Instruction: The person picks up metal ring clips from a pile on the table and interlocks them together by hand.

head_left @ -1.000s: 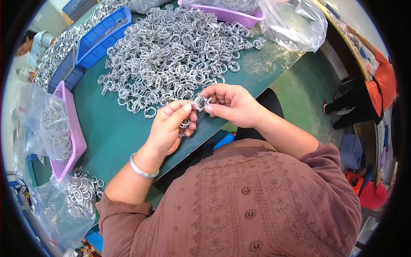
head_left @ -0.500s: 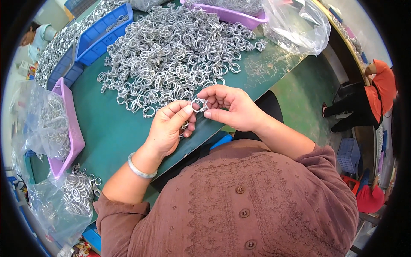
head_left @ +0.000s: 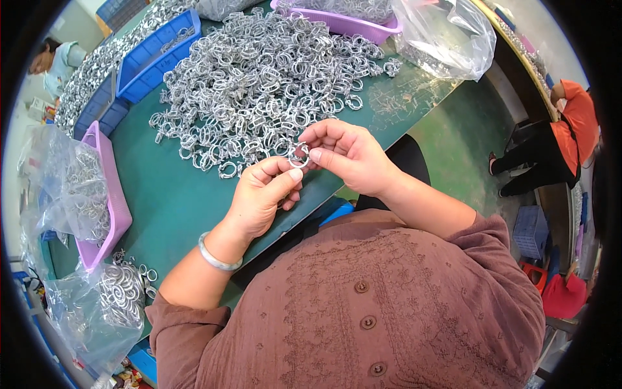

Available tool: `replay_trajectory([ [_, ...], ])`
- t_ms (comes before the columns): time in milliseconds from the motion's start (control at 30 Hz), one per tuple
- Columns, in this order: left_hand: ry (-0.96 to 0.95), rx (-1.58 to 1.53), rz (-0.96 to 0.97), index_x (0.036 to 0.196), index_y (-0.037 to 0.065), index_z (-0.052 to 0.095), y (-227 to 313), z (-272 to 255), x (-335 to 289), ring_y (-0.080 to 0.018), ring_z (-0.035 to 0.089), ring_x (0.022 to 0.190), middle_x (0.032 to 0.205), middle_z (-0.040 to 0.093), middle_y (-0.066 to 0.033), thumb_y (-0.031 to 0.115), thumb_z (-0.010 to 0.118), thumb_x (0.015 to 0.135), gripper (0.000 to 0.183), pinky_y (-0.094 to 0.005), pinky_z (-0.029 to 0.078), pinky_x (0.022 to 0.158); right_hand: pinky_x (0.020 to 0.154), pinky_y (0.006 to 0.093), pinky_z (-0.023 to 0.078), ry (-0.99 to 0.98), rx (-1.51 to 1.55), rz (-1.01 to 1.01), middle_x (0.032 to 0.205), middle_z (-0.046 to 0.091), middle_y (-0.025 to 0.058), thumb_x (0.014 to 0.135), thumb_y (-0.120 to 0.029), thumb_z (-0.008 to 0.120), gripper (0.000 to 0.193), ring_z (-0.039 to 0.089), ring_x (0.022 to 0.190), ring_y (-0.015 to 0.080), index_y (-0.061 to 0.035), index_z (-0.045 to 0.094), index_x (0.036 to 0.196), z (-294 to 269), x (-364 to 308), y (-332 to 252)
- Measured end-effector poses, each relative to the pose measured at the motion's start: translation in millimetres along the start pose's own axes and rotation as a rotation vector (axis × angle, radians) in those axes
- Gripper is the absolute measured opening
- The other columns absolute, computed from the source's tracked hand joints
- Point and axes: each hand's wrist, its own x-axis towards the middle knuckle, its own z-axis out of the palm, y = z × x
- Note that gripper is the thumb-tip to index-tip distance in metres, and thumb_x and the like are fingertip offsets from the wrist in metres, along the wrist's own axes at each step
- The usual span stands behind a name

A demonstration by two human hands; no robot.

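Between my two hands, just above the table's near edge, is a small silver metal ring [head_left: 299, 157] with lugs on its rim. My left hand [head_left: 264, 188] pinches its lower side between thumb and fingers; the curled fingers hide whatever lies in the palm. On the ring's upper right side, the thumb and fingertips of my right hand [head_left: 350, 155] close around it. Beyond my hands a big heap of similar metal rings [head_left: 259, 84] covers the green table [head_left: 155, 194].
Blue bins [head_left: 139, 78] stand left of the heap. A purple basket [head_left: 120, 207] with bagged rings sits at left, near loose flat rings [head_left: 122, 295]. Another purple basket [head_left: 356, 24] and a clear plastic bag [head_left: 447, 39] are behind. Co-workers [head_left: 576, 123] are at the sides.
The ring has turned between my fingers, and my right hand has shifted slightly up and closer around it. Rings seen under my left palm earlier are now hidden.
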Motion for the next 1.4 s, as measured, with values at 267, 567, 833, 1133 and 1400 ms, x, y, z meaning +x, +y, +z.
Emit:
replay_trajectory([
  [267,-0.029,0.049,0.029,0.082,0.006,0.057,-1.5,1.3,-0.8,-0.0046,0.047,0.054,0.068,0.054,0.0011,0.012,0.059,0.081,0.007,-0.0159,0.037,0.046,0.08,0.0246,0.044,-0.05,-0.015,0.006,0.094,0.057,0.0061,0.082,0.0,0.051,0.028,0.054,0.088,0.0107,0.0025,0.049,0.11,-0.4,-2.4,4.8],
  [567,-0.049,0.049,0.023,0.084,0.005,0.056,-1.6,-0.3,-0.6,-0.0041,0.047,0.054,0.067,0.053,0.0013,0.012,0.059,0.081,0.008,-0.0152,0.036,0.045,0.073,0.0212,0.044,0.034,0.033,0.057,0.087,0.055,0.0034,0.079,-0.002,0.055,0.028,0.053,0.08,0.0073,0.0018,0.049,0.106,2.7,-3.1,1.0],
  [833,-0.007,0.064,0.001,0.082,0.005,0.056,0.9,0.9,-0.8,-0.0062,0.048,0.054,0.066,0.053,0.0,0.014,0.057,0.082,0.009,-0.0167,0.037,0.046,0.069,0.0191,0.043,0.088,-0.037,0.029,0.084,0.053,0.0014,0.077,-0.001,0.056,0.03,0.051,0.075,0.0053,0.0004,0.047,0.106,0.8,-4.2,-0.1],
  [1133,0.003,0.049,0.048,0.079,0.005,0.056,0.4,-1.6,0.5,-0.0072,0.048,0.053,0.064,0.052,-0.0005,0.019,0.053,0.084,0.015,-0.0177,0.037,0.046,0.065,0.0194,0.043,0.087,-0.201,-0.09,0.082,0.052,0.0005,0.077,0.001,0.054,0.031,0.05,0.073,0.0048,0.0007,0.046,0.107,-2.8,-5.7,6.7],
  [1400,0.026,0.006,0.028,0.081,0.004,0.057,0.9,0.6,-0.3,-0.0091,0.047,0.051,0.063,0.053,-0.0025,0.023,0.052,0.085,0.019,-0.0192,0.037,0.044,0.059,0.0321,0.044,0.067,-0.95,-0.634,0.077,0.052,0.0102,0.067,0.003,0.058,0.038,0.053,0.067,0.0247,-0.0025,0.049,0.103,0.6,-5.5,3.4],
])
